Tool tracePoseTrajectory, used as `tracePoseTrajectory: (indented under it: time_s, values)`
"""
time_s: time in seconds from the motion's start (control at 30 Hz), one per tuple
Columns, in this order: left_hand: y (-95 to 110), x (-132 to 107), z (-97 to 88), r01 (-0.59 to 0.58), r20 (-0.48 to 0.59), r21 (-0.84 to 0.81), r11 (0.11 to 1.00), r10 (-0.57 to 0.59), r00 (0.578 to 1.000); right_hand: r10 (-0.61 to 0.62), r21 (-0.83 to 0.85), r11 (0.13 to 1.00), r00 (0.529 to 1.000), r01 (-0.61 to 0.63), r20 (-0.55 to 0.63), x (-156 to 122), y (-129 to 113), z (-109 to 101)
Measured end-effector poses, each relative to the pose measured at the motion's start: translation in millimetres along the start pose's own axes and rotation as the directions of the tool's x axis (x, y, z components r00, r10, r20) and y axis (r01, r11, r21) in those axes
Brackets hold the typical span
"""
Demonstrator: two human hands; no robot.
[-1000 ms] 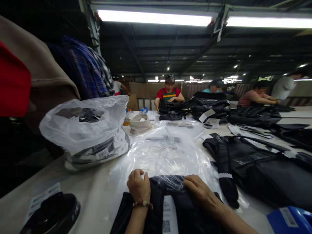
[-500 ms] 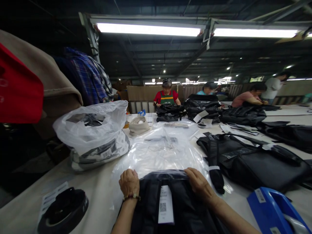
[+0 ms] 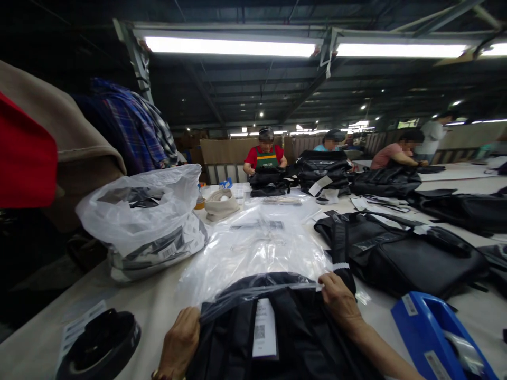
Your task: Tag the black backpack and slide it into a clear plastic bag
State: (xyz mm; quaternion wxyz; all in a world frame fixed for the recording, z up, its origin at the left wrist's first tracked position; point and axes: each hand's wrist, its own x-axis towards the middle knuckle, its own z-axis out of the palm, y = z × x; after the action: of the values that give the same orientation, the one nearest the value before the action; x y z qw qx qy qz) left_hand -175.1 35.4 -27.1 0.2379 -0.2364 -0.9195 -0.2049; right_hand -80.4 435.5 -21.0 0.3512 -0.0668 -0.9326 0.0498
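A black backpack (image 3: 301,332) lies in front of me, its straps upward and a white tag with a printed code (image 3: 264,327) on it. The mouth of a clear plastic bag (image 3: 245,253) lies over the top end of the backpack. My left hand (image 3: 180,335) is closed at the bag's edge on the backpack's left side. On the right, my right hand (image 3: 338,298) pinches the rim of the bag beside the backpack's upper corner. Parts of the backpack still show outside the plastic.
At right lie a blue tape dispenser (image 3: 439,338) and another black backpack (image 3: 412,253). Left are a black ring-shaped item (image 3: 101,343) and a white plastic sack (image 3: 142,227). A cloth pouch (image 3: 222,205) sits farther back. Several people work across the table, one in a red shirt (image 3: 252,155).
My left hand has moved down and left along the backpack's side, drawing the plastic edge with it. My right hand has shifted slightly right and down. The view has turned slightly right.
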Motion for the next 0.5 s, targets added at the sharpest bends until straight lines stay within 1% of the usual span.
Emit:
tracePoseTrajectory:
  time_s: [0.03, 0.07, 0.1, 0.17, 0.2, 0.27, 0.3, 0.33, 0.4, 0.47, 0.5]
  values:
    - [-1, -2, 0.3, 0.047, 0.002, -0.066, 0.997, -0.047, 0.999, 0.023, 0.005, 1.0, 1.0, -0.023, 0.008, -2, 1, 1]
    - [-1, -2, 0.7, 0.124, 0.017, -0.139, 0.983, -0.123, 0.992, 0.046, 0.01, 0.999, 0.999, -0.046, 0.018, -3, 1, 3]
    - [-1, -1, 1.1, 0.214, 0.043, -0.207, 0.955, -0.21, 0.977, 0.069, 0.016, 0.997, 0.997, -0.069, 0.028, -5, 1, 5]
    - [-1, 4, 2.0, 0.379, 0.108, -0.288, 0.879, -0.364, 0.925, 0.116, 0.027, 0.993, 0.992, -0.117, 0.048, -6, 0, 8]
    - [-3, 7, 2.5, 0.435, 0.129, -0.309, 0.846, -0.416, 0.9, 0.142, 0.033, 0.989, 0.988, -0.144, 0.054, -7, 0, 9]
    - [-6, 11, 4.0, 0.506, 0.161, -0.342, 0.792, -0.481, 0.862, 0.19, 0.043, 0.98, 0.98, -0.193, 0.062, -7, 0, 9]
    - [-8, 13, 5.1, 0.547, 0.185, -0.363, 0.755, -0.517, 0.836, 0.211, 0.048, 0.976, 0.975, -0.214, 0.064, -8, 0, 9]
    - [-11, 14, 6.3, 0.594, 0.216, -0.382, 0.708, -0.556, 0.802, 0.229, 0.052, 0.971, 0.971, -0.232, 0.064, -9, 1, 9]
    - [-13, 14, 9.0, 0.687, 0.281, -0.412, 0.598, -0.634, 0.72, 0.259, 0.058, 0.963, 0.964, -0.263, 0.062, -11, 3, 9]
    - [-12, 15, 10.7, 0.752, 0.327, -0.438, 0.492, -0.692, 0.643, 0.283, 0.053, 0.957, 0.957, -0.286, 0.06, -13, 5, 11]
    - [-10, 16, 10.7, 0.772, 0.34, -0.477, 0.42, -0.722, 0.602, 0.287, 0.049, 0.956, 0.956, -0.29, 0.061, -14, 5, 13]
